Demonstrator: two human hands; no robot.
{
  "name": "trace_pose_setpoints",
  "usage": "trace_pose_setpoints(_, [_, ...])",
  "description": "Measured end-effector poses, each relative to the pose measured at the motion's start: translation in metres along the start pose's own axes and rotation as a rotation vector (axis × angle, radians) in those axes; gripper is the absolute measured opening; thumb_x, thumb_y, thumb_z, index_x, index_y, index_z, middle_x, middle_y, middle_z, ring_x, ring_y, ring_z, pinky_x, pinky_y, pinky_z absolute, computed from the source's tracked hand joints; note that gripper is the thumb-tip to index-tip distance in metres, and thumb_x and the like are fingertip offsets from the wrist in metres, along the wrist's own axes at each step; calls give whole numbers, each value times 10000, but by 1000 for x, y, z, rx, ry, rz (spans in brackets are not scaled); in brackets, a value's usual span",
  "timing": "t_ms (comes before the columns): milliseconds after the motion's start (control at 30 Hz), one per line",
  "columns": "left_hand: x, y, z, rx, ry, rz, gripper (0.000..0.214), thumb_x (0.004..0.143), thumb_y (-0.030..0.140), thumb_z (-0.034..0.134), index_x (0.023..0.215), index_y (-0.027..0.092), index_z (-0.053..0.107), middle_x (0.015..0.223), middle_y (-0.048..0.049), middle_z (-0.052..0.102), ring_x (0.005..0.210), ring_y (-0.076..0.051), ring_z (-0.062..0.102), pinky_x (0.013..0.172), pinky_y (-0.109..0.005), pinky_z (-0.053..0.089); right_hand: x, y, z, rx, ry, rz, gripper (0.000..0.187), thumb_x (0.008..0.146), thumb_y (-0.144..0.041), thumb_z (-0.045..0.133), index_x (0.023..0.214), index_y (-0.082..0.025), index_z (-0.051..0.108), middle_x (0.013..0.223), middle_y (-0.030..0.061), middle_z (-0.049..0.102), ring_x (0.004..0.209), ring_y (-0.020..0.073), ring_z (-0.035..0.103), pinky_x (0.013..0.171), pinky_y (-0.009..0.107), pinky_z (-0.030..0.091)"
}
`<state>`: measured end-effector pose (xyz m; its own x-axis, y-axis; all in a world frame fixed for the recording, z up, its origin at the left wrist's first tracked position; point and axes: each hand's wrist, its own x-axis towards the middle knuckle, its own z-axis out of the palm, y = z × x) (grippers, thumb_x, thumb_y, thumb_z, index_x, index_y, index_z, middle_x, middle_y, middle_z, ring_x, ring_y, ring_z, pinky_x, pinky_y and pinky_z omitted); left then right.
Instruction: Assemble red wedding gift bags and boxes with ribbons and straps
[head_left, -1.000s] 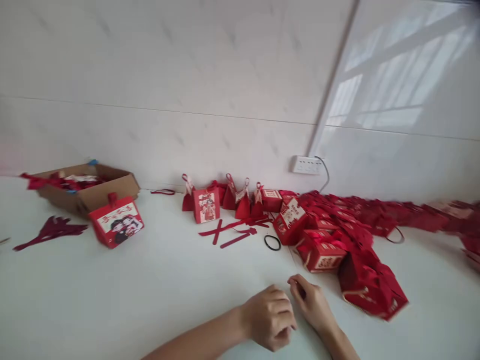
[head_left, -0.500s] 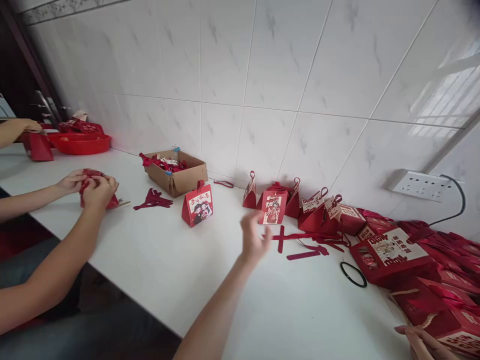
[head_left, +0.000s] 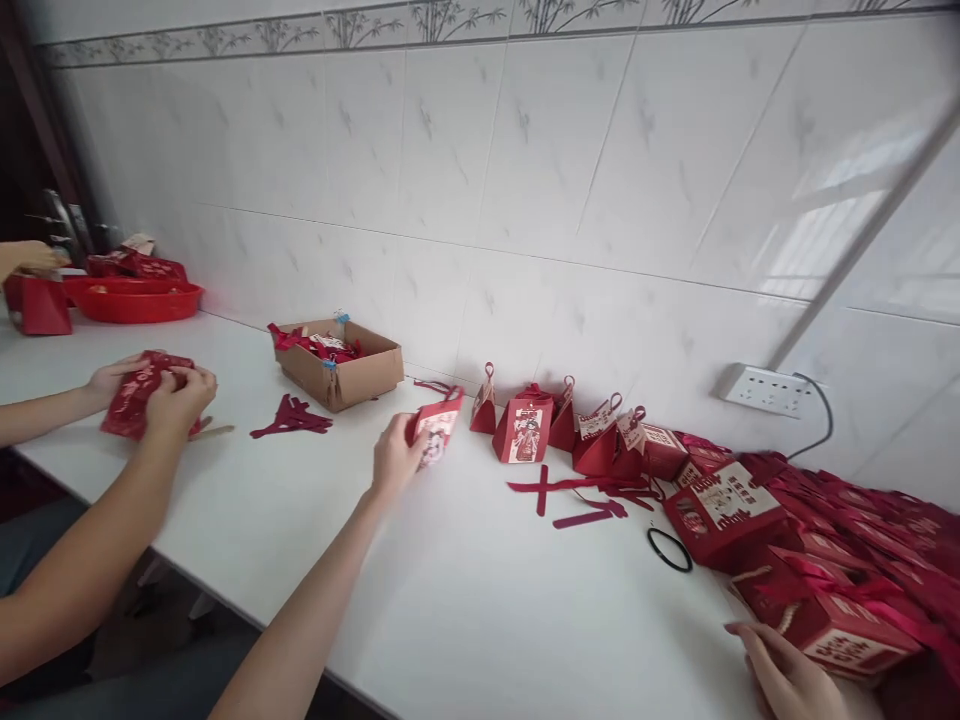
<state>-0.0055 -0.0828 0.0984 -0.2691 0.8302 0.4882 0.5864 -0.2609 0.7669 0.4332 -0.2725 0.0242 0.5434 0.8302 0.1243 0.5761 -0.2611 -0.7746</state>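
My left hand (head_left: 396,455) is closed around a small red gift box (head_left: 439,430) with a picture on its pale front and a ribbon loop on top. The box leans to the right in my grip. Low on the right, my right hand (head_left: 787,675) has its fingers partly stretched out, with nothing visible in them. It is beside a red gift box with a rope handle (head_left: 855,620). Several small red boxes (head_left: 525,430) stand by the wall, with loose dark red ribbon strips (head_left: 585,518) in front of them.
A cardboard box (head_left: 349,375) of ribbons stands by the wall, near a ribbon pile (head_left: 292,418). Another person's hands (head_left: 176,395) hold a red packet at left. Behind are a red basin (head_left: 139,300) and a further hand. A black band (head_left: 670,550) lies near stacked red boxes.
My left hand has moved left from beside the wall boxes and taken hold of the small standing gift box, tilting it. The other person's red packet has turned. The view has shifted.
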Motion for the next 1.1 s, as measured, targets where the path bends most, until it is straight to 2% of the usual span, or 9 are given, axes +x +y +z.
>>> trace_pose_setpoints(100, [-19,69,18,-161,-229,193,233,801,386,527,956,213,546,896,-22,686,794,-190,651,711,-270,504,-3,-56,5,72,-36,-212,382,667,-564,558,713,-198,658,688,63,669,469,185,604,467,300,519])
trace_pose_setpoints(200, [-38,139,30,-512,-473,350,234,808,353,557,974,189,546,862,-28,676,752,-174,645,650,-248,504,1,-124,0,210,118,-481,407,769,-514,566,1037,-209,597,1099,110,624,923,226,647,780,341,544])
trace_pose_setpoints(267, [-51,174,34,-660,-514,383,209,798,322,585,951,183,556,817,-18,661,729,-161,633,641,-238,501,4,-163,-9,419,205,-617,456,827,-488,531,1192,-218,487,1226,122,560,1115,226,563,883,369,508])
trace_pose_setpoints(333, [-62,194,37,-740,-548,393,196,783,288,608,943,184,564,823,-15,657,735,-158,629,653,-239,509,5,-188,-19,567,208,-684,493,837,-459,549,1252,-227,421,1196,113,575,1066,205,585,854,355,519])
trace_pose_setpoints(467, [-73,202,41,-678,-780,331,254,773,292,630,1000,190,578,792,-30,665,716,-187,642,610,-270,529,4,-203,-31,573,72,-602,237,871,-349,526,1035,-184,570,875,45,670,728,147,636,614,246,518])
trace_pose_setpoints(567, [-71,199,47,-649,-852,266,372,773,384,636,1093,201,582,884,-67,681,786,-223,656,640,-308,543,5,-200,-36,448,-30,-630,146,873,-263,517,854,-168,626,835,19,676,735,135,629,640,230,501])
trace_pose_setpoints(667, [-71,201,54,-673,-705,230,330,778,449,620,987,195,642,871,-63,677,825,-217,643,690,-296,530,5,-197,-39,391,-85,-668,138,874,-228,510,845,-187,638,821,-5,678,720,123,627,627,222,493])
trace_pose_setpoints(833, [-80,210,59,-627,-572,255,290,813,427,587,657,182,590,572,19,522,525,-110,492,470,-200,401,-3,-197,-37,310,-19,-726,101,874,-233,522,862,-206,619,792,-14,662,687,119,621,591,220,497])
trace_pose_setpoints(1100, [-92,218,42,-484,-341,384,283,831,405,561,655,190,616,564,17,538,450,-92,434,359,-186,286,-16,-201,-34,70,245,-1080,140,877,-150,512,968,-226,585,1017,60,546,1034,193,568,868,365,512])
